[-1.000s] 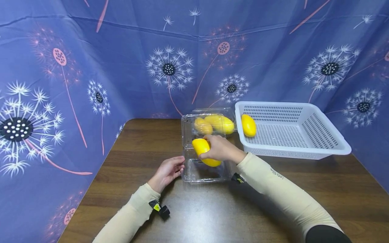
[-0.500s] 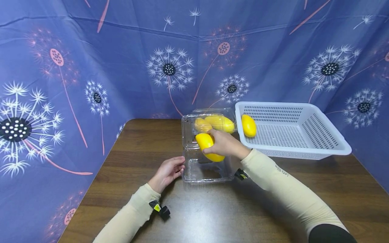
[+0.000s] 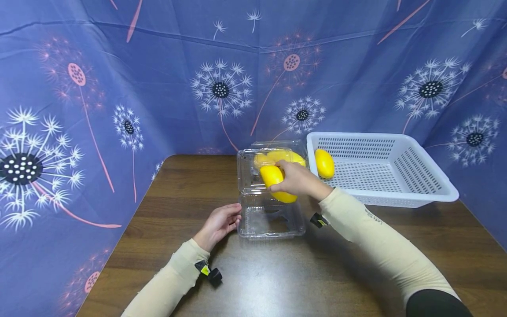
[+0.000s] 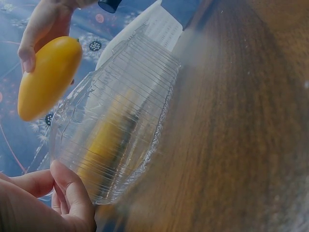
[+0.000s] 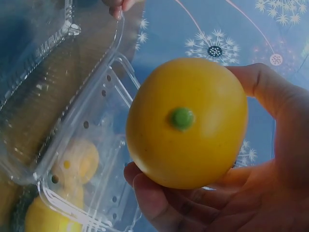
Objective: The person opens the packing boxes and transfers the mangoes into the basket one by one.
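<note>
My right hand (image 3: 300,178) grips a yellow mango (image 3: 271,176) and holds it above an opened clear plastic clamshell container (image 3: 246,226). In the right wrist view, the mango's green stem end (image 5: 182,118) faces the camera, with the thumb on one side and the fingers curled on the other. My left hand (image 3: 219,222) is at the container's left edge. Thumb and index finger pinch its rim in the left wrist view. The lid half is folded back, away from me. Behind it, several yellow mangoes (image 3: 277,155) show through clear plastic, partly hidden by the right hand.
A white slotted basket (image 3: 425,176) stands at the back right, with one mango (image 3: 325,164) at its left end. Another clear container (image 3: 298,144) is behind the lid, left of the basket. A blue dandelion-print cloth (image 3: 166,88) rises behind the wooden table (image 3: 178,189).
My right hand has moved away from me and slightly right, carrying the mango from over the container's near half toward the lid. The left hand stays at the rim.
</note>
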`<control>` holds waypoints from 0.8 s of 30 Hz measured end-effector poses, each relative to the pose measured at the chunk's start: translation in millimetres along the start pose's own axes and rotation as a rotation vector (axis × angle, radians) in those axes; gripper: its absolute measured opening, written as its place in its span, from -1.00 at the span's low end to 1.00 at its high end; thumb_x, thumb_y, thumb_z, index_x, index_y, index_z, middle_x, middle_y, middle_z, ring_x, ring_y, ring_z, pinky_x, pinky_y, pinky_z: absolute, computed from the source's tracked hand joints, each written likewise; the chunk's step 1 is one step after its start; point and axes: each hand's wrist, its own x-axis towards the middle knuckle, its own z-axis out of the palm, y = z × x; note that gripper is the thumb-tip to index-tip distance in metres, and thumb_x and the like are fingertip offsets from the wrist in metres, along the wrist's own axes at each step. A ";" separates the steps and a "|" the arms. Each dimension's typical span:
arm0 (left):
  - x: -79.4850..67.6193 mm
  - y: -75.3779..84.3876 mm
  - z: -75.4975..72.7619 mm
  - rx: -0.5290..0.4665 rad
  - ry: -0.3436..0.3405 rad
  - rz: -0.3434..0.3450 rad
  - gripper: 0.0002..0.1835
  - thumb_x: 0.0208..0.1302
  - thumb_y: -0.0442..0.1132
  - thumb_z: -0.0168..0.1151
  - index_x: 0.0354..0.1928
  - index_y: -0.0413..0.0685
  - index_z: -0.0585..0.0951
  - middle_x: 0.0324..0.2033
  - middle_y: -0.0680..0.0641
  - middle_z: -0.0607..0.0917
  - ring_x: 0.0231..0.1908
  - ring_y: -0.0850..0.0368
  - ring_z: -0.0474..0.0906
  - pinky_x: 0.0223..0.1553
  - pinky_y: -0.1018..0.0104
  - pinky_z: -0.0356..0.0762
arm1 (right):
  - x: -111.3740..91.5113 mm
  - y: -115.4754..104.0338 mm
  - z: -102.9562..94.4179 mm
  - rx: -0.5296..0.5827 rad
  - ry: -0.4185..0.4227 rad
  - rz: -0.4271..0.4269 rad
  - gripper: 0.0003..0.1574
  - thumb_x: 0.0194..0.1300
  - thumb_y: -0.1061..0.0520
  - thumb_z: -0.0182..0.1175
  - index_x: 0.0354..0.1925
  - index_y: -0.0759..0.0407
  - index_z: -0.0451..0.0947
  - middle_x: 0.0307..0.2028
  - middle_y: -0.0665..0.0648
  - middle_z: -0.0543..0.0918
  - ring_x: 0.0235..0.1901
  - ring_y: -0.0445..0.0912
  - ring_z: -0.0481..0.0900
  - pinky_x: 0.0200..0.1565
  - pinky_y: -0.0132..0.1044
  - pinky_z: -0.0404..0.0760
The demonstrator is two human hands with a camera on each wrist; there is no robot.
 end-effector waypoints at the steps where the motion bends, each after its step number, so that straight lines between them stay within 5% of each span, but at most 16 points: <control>1: -0.3 0.1 0.3 0.000 0.001 -0.001 -0.66 0.39 -0.40 0.03 0.16 -0.35 0.36 -0.48 0.13 0.55 -0.50 0.33 0.47 -0.43 0.58 0.47 | -0.2 0.5 -1.5 0.003 0.000 0.004 0.03 0.05 -0.16 0.36 0.34 0.30 0.24 -0.05 0.25 0.62 -0.24 0.00 0.57 -0.27 -0.24 0.57; 9: -3.1 0.5 2.3 0.000 0.006 -0.003 -0.62 0.38 -0.40 0.04 0.20 -0.37 0.34 -0.48 0.13 0.55 -0.51 0.33 0.47 -0.43 0.57 0.47 | -0.1 1.4 -15.5 -0.027 0.047 0.007 0.02 0.02 -0.18 0.34 0.32 0.31 0.28 0.02 0.29 0.62 -0.14 0.07 0.56 -0.14 -0.13 0.57; 24: -2.5 0.8 1.5 -0.010 0.006 -0.003 -0.62 0.37 -0.40 0.05 0.19 -0.37 0.35 -0.50 0.12 0.55 -0.52 0.33 0.48 -0.44 0.57 0.47 | 8.5 13.7 -36.0 0.012 0.045 0.031 0.01 0.07 -0.13 0.35 0.33 0.34 0.25 0.07 0.36 0.57 -0.22 0.05 0.59 -0.28 -0.24 0.61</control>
